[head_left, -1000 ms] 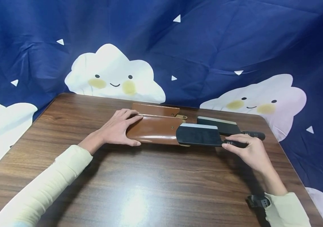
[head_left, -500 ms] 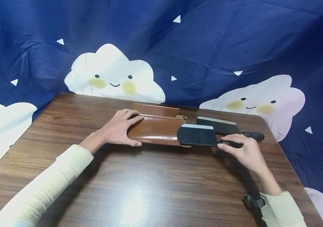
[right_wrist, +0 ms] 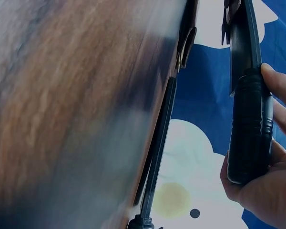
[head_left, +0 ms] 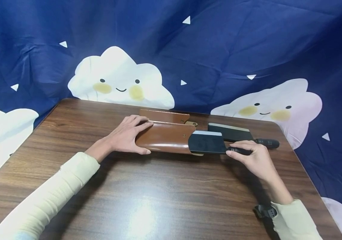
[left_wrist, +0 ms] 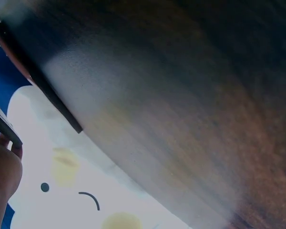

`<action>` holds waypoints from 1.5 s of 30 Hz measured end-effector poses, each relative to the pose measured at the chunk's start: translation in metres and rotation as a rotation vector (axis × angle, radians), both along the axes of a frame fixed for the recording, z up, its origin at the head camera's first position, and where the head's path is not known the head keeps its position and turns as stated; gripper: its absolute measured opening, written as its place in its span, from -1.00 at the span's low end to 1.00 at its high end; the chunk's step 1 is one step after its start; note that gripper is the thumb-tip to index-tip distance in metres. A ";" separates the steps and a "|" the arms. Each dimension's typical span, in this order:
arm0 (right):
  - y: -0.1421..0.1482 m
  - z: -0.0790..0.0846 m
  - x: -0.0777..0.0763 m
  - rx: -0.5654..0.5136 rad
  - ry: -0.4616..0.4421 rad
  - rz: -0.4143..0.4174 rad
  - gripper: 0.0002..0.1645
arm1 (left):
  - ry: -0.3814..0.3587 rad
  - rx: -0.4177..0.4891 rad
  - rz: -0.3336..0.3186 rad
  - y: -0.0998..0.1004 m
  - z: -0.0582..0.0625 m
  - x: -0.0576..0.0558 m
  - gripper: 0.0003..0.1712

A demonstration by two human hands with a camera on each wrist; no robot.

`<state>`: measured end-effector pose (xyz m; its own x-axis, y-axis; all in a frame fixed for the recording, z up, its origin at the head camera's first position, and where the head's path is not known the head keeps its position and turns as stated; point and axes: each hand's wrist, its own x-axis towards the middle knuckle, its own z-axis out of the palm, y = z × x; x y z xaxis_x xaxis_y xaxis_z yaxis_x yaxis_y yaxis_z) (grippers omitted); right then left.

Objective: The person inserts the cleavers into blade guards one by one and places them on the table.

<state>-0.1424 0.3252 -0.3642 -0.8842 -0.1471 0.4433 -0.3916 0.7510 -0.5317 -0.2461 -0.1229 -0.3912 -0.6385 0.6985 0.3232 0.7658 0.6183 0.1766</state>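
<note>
In the head view, my left hand (head_left: 126, 135) grips the closed end of a brown leather sheath (head_left: 168, 138), thumb along its near edge and fingers over its far edge. From the sheath's right mouth sticks the black blade of a cleaver (head_left: 208, 142), its bright cutting edge facing away from me; the front part is hidden inside. My right hand (head_left: 256, 158) pinches the cleaver's black handle between thumb and fingers. The right wrist view shows that ribbed handle (right_wrist: 251, 129) raised above the tabletop, with fingers behind it and the palm at its butt.
A second cleaver (head_left: 234, 132) lies behind, its handle (head_left: 267, 143) pointing right. Beside it, a second brown sheath (head_left: 165, 116) with a strap and snap (head_left: 192, 123) lies near the back edge of the wooden table (head_left: 171, 196). A blue cloud-print cloth (head_left: 207, 50) hangs behind.
My right hand has moved left, pushing the cleaver farther into the sheath, so less blade shows. My left hand has stayed almost still on the sheath.
</note>
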 end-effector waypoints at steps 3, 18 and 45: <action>-0.002 -0.001 0.000 0.000 0.006 0.001 -0.72 | -0.007 -0.002 0.001 0.001 0.000 0.000 0.21; -0.013 -0.001 -0.003 0.009 0.000 -0.005 -0.71 | 0.003 -0.006 -0.003 0.007 0.002 -0.001 0.21; -0.037 -0.002 -0.007 -0.046 -0.003 0.012 -0.73 | 0.012 -0.006 -0.007 0.017 0.005 -0.003 0.22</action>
